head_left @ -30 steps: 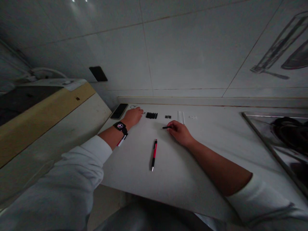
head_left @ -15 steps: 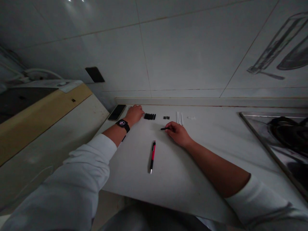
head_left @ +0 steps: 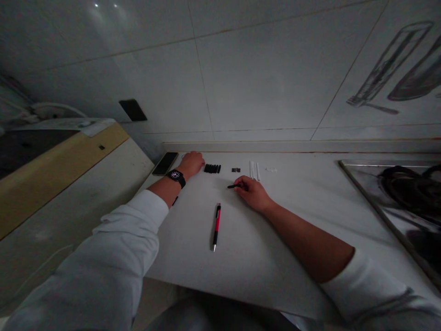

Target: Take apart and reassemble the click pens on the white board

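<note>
My right hand (head_left: 254,193) is closed in a pinch on a slim black pen part (head_left: 232,186), whose narrow end sticks out to the left just above the counter. Farther back, my left hand (head_left: 192,163) rests low over the counter with its fingers drawn together; what lies under or between them is hidden. Right beside its fingertips stands a row of several short black tubes (head_left: 212,168). A small group of dark little pieces (head_left: 236,170) comes after it, followed by thin white rods (head_left: 254,170) and tiny clear pieces (head_left: 271,169). A red and black pen (head_left: 216,227) lies nearer to me.
A dark phone (head_left: 165,163) lies behind my left wrist by the wall. At the left a white, tan-edged appliance (head_left: 86,184) borders the white counter (head_left: 262,257). A gas stove (head_left: 372,202) sits at the right.
The whole view has shifted slightly. Both hands keep nearly the same places, the right one still pinching the black pen part. A small shiny spot at my left fingertips no longer shows.
</note>
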Tool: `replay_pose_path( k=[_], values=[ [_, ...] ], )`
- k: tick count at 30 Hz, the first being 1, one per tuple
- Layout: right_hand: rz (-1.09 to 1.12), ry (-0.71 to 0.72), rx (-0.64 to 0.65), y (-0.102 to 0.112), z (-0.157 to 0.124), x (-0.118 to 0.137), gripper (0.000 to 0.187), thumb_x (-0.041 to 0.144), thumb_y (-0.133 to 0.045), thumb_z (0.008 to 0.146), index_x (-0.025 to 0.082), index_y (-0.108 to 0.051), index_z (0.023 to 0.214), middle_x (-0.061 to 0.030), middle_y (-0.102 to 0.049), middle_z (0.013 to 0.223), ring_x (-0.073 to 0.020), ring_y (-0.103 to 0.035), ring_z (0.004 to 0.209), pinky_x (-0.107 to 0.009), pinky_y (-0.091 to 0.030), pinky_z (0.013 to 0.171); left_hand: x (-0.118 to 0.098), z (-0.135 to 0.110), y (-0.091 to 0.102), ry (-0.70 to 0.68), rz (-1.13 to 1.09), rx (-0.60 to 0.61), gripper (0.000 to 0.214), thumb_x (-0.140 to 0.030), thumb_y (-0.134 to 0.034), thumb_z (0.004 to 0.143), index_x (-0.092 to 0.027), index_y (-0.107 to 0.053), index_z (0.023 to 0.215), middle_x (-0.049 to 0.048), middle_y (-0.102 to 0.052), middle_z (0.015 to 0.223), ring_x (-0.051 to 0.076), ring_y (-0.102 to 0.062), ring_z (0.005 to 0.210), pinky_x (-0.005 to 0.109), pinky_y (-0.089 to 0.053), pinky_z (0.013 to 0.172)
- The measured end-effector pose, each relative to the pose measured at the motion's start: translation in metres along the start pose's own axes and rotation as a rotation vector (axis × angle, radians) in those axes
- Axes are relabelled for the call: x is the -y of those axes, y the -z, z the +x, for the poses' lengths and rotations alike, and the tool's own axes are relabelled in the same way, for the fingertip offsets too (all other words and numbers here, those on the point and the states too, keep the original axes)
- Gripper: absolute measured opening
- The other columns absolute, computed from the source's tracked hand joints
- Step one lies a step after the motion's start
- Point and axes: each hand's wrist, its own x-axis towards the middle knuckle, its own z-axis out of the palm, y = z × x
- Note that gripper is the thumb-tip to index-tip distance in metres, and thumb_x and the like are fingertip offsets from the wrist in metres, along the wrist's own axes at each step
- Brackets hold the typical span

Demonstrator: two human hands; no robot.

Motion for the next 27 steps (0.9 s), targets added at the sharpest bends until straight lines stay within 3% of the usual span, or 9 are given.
replay_pose_path(
  k=[5,12,17,27],
  values=[
    [0.006,-0.01,0.012,-0.001,0.0,-0.001,0.018,0.034,-0.061,0.085,0.021,-0.064,0.097,0.003,-0.057,0.071,-0.0135,-0.049,0.065,-0.026,-0.036,0.062,0.01,0.004,0.01,-0.009,0.061,-0.06,0.028,-0.028,-0.055,0.09,-0.021,-0.081,0.099,0.0128,-0.071,0.103,0.028,-0.061,0.102,0.038,-0.045,0.085],
    [0.006,-0.021,0.005,0.0,0.0,0.0,0.019,0.033,-0.062,0.084,0.02,-0.065,0.098,0.0027,-0.057,0.072,-0.0135,-0.049,0.065,-0.026,-0.037,0.063,0.035,-0.008,0.03,-0.065,0.029,-0.072,0.019,-0.026,-0.062,0.085,-0.022,-0.079,0.092,0.0078,-0.072,0.1,0.023,-0.062,0.097,0.033,-0.044,0.086],
    [0.01,-0.006,0.009,-0.001,0.0,-0.003,0.019,0.034,-0.062,0.085,0.02,-0.064,0.098,0.0022,-0.059,0.073,-0.0134,-0.049,0.065,-0.026,-0.037,0.063,0.035,-0.026,0.025,-0.152,0.093,-0.021,0.023,-0.022,-0.057,0.088,-0.022,-0.079,0.096,0.008,-0.072,0.102,0.024,-0.061,0.098,0.034,-0.043,0.085],
    [0.009,-0.001,0.011,0.0,0.001,-0.005,0.019,0.035,-0.061,0.085,0.021,-0.064,0.097,0.0032,-0.057,0.07,-0.0136,-0.049,0.063,-0.027,-0.037,0.063,0.025,-0.034,0.014,-0.135,0.085,-0.003,0.024,-0.022,-0.053,0.09,-0.021,-0.077,0.093,0.0103,-0.069,0.101,0.025,-0.059,0.1,0.036,-0.04,0.086]
  ],
)
